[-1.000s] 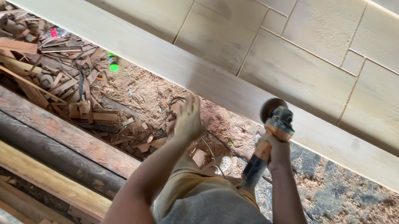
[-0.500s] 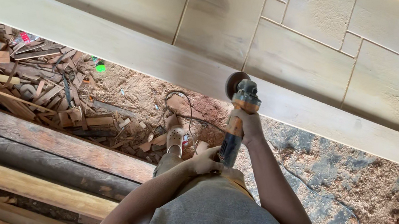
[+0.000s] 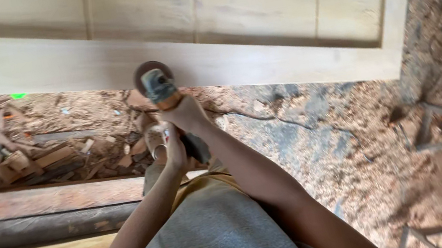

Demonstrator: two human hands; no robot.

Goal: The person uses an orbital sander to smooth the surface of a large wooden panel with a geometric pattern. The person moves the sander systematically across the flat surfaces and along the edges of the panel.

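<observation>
Sawdust and wood chips cover the floor (image 3: 355,137) of this workshop, with scrap offcuts (image 3: 5,160) heaped to one side and long planks (image 3: 36,199) stacked below them. Across the top runs a pale panelled door (image 3: 252,23), lying flat, its near rail bare and unfinished

Both hands meet at an angle grinder (image 3: 158,86) whose round disc sits right at the lower edge of that rail. The right hand (image 3: 188,114) is closed round the grinder's body just behind the head. The left hand (image 3: 173,147) is curled in beside the rear of the tool, just under the right; whether it grips the tail or only steadies it is hard to tell. A dark cord (image 3: 255,115) trails off over the sawdust to the right

To sand this edge well, I judge the disc should meet the wood at a shallow tilt, with light, even pressure, and travel steadily along the rail so no hollow gets dug. Both hands should stay firm, wrists locked. The cord wants keeping behind the tool, well away from the disc, and feet clear of the loose scraps
</observation>
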